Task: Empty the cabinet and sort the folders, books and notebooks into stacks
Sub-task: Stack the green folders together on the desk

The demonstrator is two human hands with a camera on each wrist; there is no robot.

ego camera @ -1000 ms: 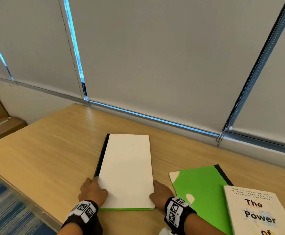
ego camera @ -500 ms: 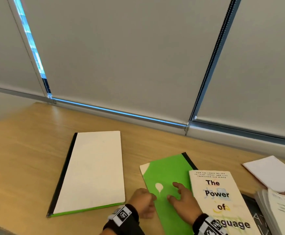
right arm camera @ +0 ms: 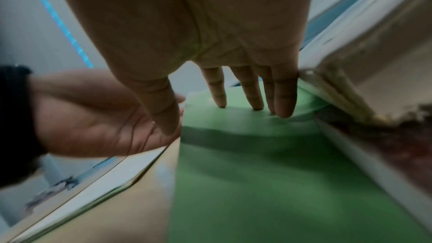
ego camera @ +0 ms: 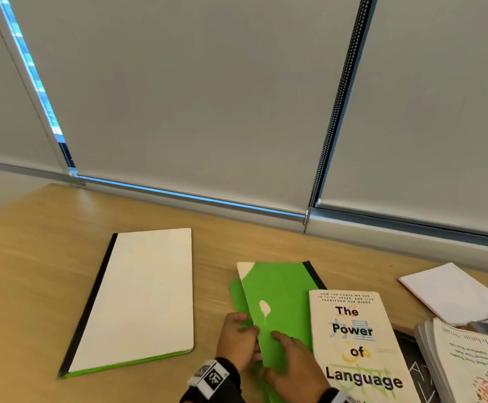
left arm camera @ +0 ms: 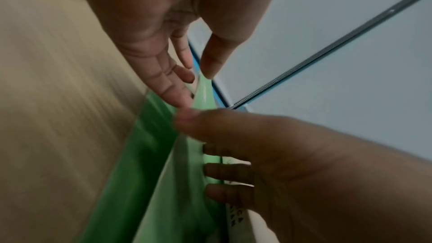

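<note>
A green folder (ego camera: 280,295) with a black spine lies on the wooden table (ego camera: 33,257), partly under a book titled "The Power of Language" (ego camera: 356,344). My left hand (ego camera: 237,341) holds the left edge of the folder's top cover, fingers under it and thumb on the edge; a second green layer (ego camera: 235,295) shows beneath. My right hand (ego camera: 289,365) lies flat on the cover with straight fingers (right arm camera: 245,90). A white folder (ego camera: 141,298) with a black spine and green underside lies alone to the left.
A white folded sheet (ego camera: 452,292) lies at the right. A stack of printed booklets (ego camera: 469,362) sits at the bottom right, with a dark book (ego camera: 411,370) beside it. Window blinds and a sill run along the table's far edge.
Both hands left the white folder and moved right to the green folder. The left hand has since taken the cover's edge, and a second green layer now shows.
</note>
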